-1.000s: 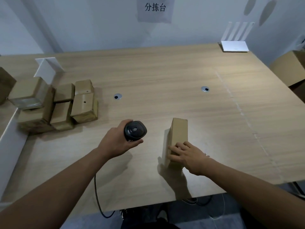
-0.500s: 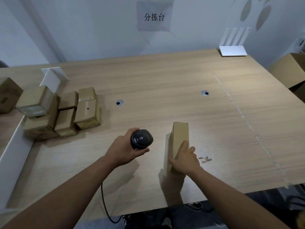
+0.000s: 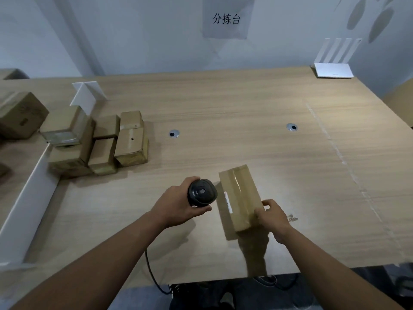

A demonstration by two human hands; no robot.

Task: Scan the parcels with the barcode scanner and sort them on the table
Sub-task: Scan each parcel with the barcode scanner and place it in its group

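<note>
A flat, elongated cardboard parcel (image 3: 240, 198) is located at lower centre of the frame, tilted on the wooden table (image 3: 223, 108) with its broad face turned up and leftward. Its near end is gripped by the right hand (image 3: 271, 217), the thumb curled over the upper face and the fingers wrapped behind the far edge. A black barcode scanner (image 3: 202, 193) is held in the left hand (image 3: 178, 205), whose fingers are closed round the handle; the scanner head is just beside the parcel's left long edge. A narrow white label (image 3: 228, 202) is visible along that edge, and a strip of glossy clear tape (image 3: 237, 182) runs lengthwise down the face. The parcel is judged to be light, since one end is raised by a single hand, and stiff, since no sag is seen. The taped strip is expected to be slippery; the bare matte cardboard at the short ends or long edges is recommended for taking hold. Crushing of the corners is to be avoided. A cluster of taped brown cartons (image 3: 98, 142) is stacked at centre left, beside a white divider (image 3: 29, 198). A black cable (image 3: 154, 274) hangs below the table edge.
</note>
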